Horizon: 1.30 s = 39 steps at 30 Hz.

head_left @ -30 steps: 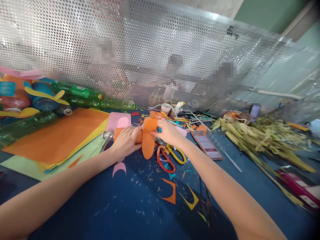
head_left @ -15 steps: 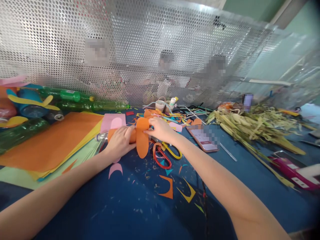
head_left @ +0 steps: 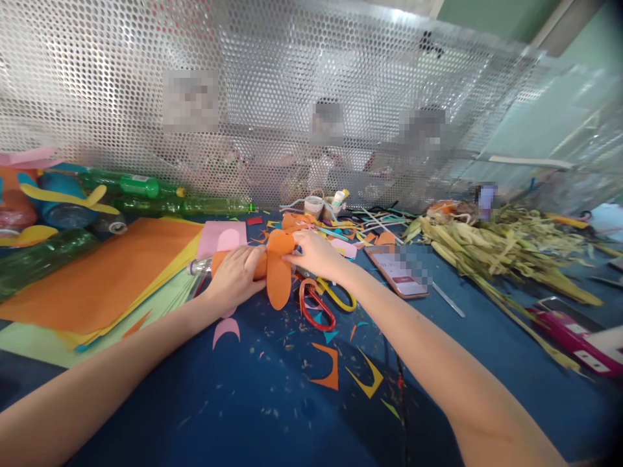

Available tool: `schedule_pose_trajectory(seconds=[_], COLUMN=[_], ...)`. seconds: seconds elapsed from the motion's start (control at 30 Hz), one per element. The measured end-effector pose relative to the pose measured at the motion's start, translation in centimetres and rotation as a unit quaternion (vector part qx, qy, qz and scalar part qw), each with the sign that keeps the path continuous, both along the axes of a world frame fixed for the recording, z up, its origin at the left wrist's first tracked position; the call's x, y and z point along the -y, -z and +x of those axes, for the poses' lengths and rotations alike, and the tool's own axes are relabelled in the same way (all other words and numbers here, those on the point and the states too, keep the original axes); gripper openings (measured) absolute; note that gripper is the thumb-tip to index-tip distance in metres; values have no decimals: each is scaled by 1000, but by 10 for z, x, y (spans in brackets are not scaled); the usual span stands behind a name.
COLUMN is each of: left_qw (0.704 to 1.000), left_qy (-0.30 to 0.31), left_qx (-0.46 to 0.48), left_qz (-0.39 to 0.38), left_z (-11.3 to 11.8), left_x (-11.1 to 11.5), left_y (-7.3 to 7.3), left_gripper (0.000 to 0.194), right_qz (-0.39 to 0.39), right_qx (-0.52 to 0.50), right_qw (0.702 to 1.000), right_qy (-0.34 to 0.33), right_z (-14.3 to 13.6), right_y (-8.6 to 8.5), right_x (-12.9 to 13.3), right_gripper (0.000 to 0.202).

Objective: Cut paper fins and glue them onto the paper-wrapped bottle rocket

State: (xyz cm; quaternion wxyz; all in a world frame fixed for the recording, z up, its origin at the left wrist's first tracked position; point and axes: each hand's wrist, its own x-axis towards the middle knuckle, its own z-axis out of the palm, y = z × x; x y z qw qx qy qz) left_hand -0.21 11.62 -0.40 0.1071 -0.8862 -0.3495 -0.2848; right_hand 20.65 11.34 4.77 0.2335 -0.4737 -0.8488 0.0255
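Observation:
My left hand is wrapped over a bottle covered in orange paper, whose clear neck sticks out on the left. At the bottle's right end stands a long orange paper piece with rounded ends. The fingers of my right hand pinch this piece at its right edge. Just below my right hand lie red-handled scissors and yellow-handled scissors. A pink paper sheet is behind my left hand.
Stacked coloured paper and green bottles lie at the left. A phone, dried husks and a magenta object are at the right. Paper scraps lie in front. People show behind the perforated sheet.
The view has shifted very slightly, so the objects appear a little further right. Both hands keep the same hold on the bottle and the orange piece.

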Motion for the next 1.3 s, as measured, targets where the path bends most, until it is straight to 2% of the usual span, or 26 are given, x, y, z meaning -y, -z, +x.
schedule_pose_trajectory(seconds=[0.13,0.27,0.4,0.53,0.7,0.9,1.07,1.2,1.27,1.3], left_qw=[1000,999,997,999,998,998,996,983,972,965], left_qy=[3,37,67,52,26,45,60,-17,-67,-86], left_qx=[11,19,15,-10,-7,29,61,178,198,191], left_qz=[-13,-24,-39,-11,53,38,2,-41,-103,-161], left_z=[1,-3,-8,-6,-2,-3,-7,-23,-37,-45], left_x=[3,6,5,5,8,10,7,-9,-21,-28], left_y=[-4,-9,-11,-11,-9,-8,-26,-52,-61,-65], left_gripper=[53,51,38,27,20,21,19,22,24,27], right_qz=[10,7,5,23,46,71,83,61,33,13], right_qx=[-6,-32,-70,-99,-114,-111,-101,-112,-159,-194], right_qw=[1000,999,997,995,992,991,991,992,987,981], right_qy=[-5,-17,-23,-12,-9,-22,-21,-22,-23,-17], right_z=[2,3,4,2,1,-1,-1,-1,0,0], right_y=[3,9,15,20,25,30,34,34,35,35], right_x=[-3,-5,-3,2,5,3,6,8,7,5], right_gripper=[11,14,27,32,22,8,10,19,30,34])
